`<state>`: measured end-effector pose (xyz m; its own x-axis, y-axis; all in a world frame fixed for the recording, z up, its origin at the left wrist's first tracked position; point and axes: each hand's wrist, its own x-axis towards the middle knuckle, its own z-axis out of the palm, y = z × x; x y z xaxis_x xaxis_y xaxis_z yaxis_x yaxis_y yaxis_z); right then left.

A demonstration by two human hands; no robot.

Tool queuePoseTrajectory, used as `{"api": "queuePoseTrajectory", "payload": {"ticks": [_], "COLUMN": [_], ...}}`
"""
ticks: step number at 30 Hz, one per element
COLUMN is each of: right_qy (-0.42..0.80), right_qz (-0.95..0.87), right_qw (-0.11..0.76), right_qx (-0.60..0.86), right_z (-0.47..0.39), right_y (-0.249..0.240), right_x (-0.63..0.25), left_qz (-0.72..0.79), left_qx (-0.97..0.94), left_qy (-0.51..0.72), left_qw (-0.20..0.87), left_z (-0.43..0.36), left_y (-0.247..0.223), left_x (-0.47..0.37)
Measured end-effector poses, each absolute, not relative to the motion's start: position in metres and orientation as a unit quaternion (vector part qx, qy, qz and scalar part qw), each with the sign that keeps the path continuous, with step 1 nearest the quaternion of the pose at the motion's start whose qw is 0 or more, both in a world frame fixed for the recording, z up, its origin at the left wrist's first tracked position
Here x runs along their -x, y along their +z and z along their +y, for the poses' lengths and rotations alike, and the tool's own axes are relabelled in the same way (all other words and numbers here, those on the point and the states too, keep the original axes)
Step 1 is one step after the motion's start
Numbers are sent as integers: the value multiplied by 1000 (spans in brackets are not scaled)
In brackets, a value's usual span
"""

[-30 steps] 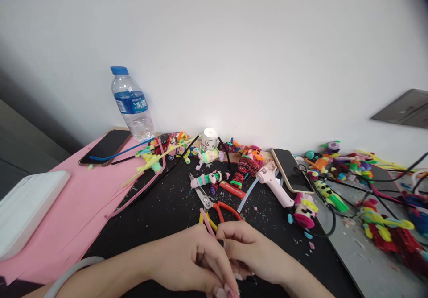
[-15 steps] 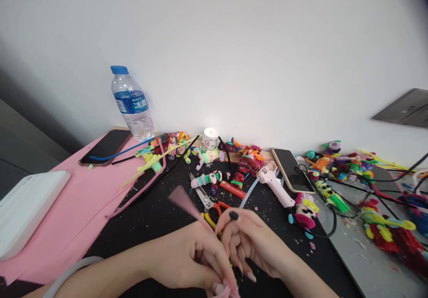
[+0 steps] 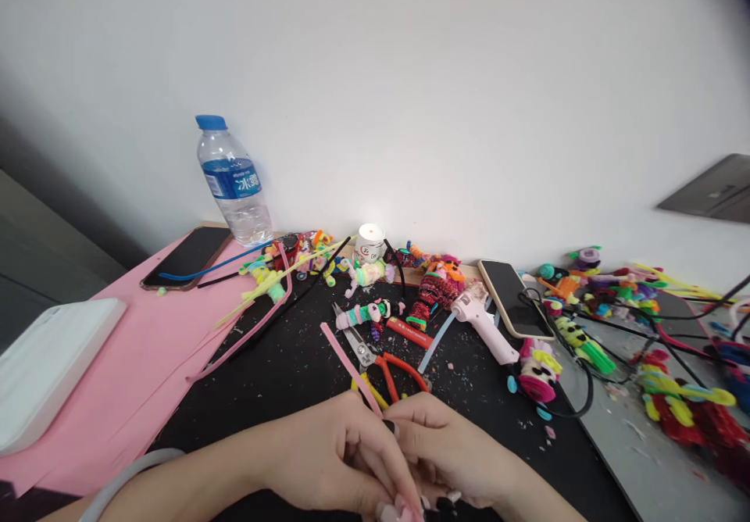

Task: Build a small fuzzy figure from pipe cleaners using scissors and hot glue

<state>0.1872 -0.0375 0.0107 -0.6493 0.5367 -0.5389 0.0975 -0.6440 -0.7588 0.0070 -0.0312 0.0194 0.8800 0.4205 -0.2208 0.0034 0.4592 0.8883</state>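
Fingers curled, my left hand pinches a small pink fuzzy piece at the bottom edge of the view. A pink pipe cleaner sticks up and leftward from between my hands. My right hand is closed against the left one, its fingertips at the pink material and partly hidden. Just beyond the hands lie pliers with red handles, a yellow-handled tool and a red tube. A pink and green pipe-cleaner figure rests on the pliers' jaws.
A glue gun and a phone lie to the right, beside colourful figures and black cables. A water bottle, another phone, pink paper and a white box are at left. A paper cup stands by the wall.
My right hand has moved down and left, closing in against my left hand. The pink pipe cleaner's free end has shifted right and looks sharper. More of the red handles shows.
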Motion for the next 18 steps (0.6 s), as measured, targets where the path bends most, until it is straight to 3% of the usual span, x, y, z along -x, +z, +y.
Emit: {"api": "queuePoseTrajectory", "payload": {"ticks": [6,12,15,18], "right_qy": [772,652,687,778], "right_qz": [-413,-483,-416,-338], "right_qw": [248,369,403,370], "right_qx": [414,453,439,380], "right_z": [-36,-31,-30,-31], "right_y": [13,14,12,10], "right_x": [-187,-188,-189,-188], "left_qz": [197,191,190,200], "left_qx": [-462,-449,-453,-462], "left_qy": [146,151,154,147], "left_qw": [852,860,857,852], "left_z": [-27,-24,-25,-25], "left_y": [22,19,17,17], "left_x": [-8,-5,-4,-5]}}
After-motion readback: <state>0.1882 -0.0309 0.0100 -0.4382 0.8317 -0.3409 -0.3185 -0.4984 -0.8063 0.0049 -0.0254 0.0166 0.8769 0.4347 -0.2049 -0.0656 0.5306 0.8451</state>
